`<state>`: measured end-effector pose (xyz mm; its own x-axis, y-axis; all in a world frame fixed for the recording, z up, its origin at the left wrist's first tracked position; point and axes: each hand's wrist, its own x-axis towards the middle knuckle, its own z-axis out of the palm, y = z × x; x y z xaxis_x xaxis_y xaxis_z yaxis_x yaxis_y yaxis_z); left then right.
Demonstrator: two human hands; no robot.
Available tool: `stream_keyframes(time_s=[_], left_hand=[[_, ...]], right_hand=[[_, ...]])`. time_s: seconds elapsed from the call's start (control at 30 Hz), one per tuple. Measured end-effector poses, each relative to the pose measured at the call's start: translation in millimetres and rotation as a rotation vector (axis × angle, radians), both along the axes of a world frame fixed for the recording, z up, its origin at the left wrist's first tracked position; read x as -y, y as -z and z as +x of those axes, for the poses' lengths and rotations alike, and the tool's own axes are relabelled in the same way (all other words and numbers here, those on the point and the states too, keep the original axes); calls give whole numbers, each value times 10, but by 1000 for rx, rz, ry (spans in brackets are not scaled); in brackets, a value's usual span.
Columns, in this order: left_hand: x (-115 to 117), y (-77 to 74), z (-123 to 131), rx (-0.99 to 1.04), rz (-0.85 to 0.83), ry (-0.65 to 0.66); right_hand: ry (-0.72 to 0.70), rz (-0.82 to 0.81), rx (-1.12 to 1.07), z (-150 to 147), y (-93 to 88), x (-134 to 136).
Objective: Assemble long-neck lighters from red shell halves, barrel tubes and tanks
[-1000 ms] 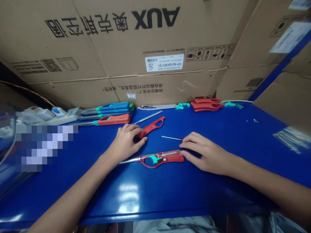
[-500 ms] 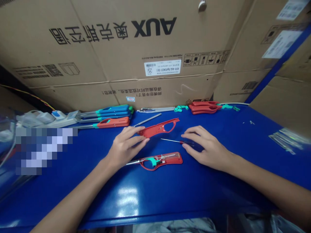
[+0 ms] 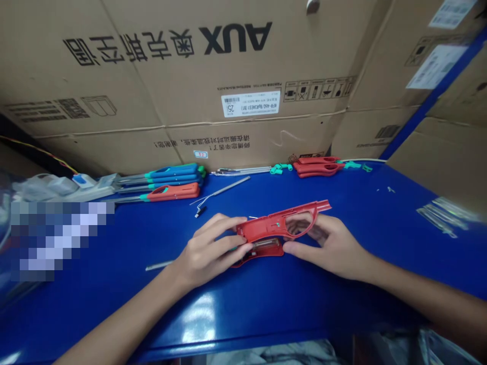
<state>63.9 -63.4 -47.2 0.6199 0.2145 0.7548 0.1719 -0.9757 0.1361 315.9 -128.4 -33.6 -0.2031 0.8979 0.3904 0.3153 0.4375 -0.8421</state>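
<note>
My left hand point(image 3: 207, 248) is closed on the end of a red lighter casing half point(image 3: 262, 228), holding it tilted above the table with its inner side showing. Below it lies the other red half point(image 3: 276, 248) with a clear fuel tank inside, partly hidden by the held half and my left fingers. Its metal tube point(image 3: 159, 265) sticks out to the left under my wrist. My right hand point(image 3: 335, 243) is open around the looped end of the held half, thumb and fingers apart; some fingers show behind the loop. A thin screwdriver shaft point(image 3: 253, 218) peeks out behind the casing.
Blue and red lighters point(image 3: 173, 190) are stacked at the back left beside a power strip point(image 3: 91, 188). Metal tubes, green triggers point(image 3: 280, 168) and red casings point(image 3: 317, 167) line the cardboard box point(image 3: 152, 101). A loose tube point(image 3: 232, 185) and clear parts point(image 3: 441, 215) lie on the blue table.
My left hand has brought the casing half right and nearer, over the other half. My right hand has come away from the screwdriver to the casing's looped end.
</note>
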Motion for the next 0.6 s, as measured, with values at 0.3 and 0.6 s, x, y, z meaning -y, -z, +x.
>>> stream_keyframes(time_s=[0.3, 0.6], left_hand=[[65, -3, 41, 18, -78, 0], [85, -25, 49, -64, -93, -77]], right_hand=[[50, -209, -203, -36, -17, 4], [12, -283, -181, -39, -45, -11]])
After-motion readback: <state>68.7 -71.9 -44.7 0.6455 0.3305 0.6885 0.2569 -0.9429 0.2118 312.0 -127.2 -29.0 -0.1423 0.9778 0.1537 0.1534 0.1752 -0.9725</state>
